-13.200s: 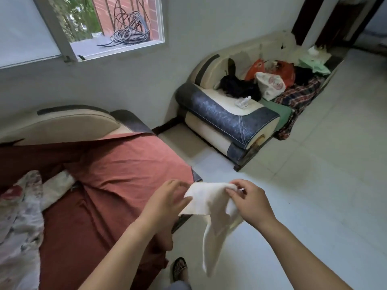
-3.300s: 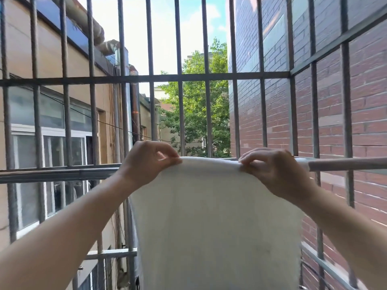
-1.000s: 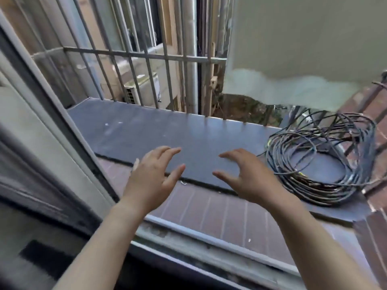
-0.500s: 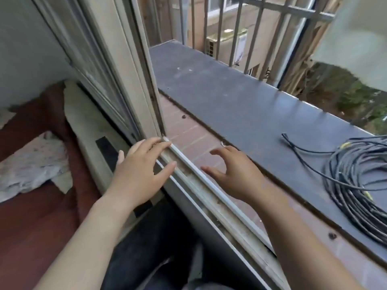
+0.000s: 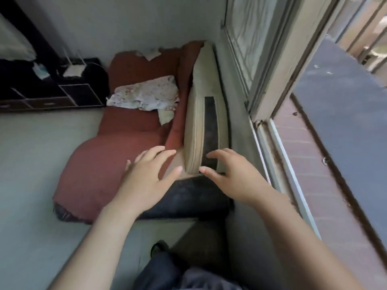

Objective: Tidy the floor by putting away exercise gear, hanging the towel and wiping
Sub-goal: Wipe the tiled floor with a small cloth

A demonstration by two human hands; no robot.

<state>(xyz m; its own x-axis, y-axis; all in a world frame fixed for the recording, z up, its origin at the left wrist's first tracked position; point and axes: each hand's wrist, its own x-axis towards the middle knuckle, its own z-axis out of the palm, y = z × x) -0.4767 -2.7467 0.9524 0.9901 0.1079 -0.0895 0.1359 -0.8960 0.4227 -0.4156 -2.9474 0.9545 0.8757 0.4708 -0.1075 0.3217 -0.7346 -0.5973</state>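
My left hand hovers over the near end of the sofa, fingers spread and holding nothing. My right hand is beside it, above the sofa's beige backrest, fingers loosely spread and empty too. The white towel is out of view. No exercise gear shows in the head view.
A red cover lies over the sofa seat, with a floral cloth on it. The open window frame and dark outer ledge run along the right. A black cabinet stands at the left. Pale floor tiles spread to the left.
The towel was hung over the outside rail and released. Both hands drew back from the window sill into the room, and my view swung left and down to the sofa.
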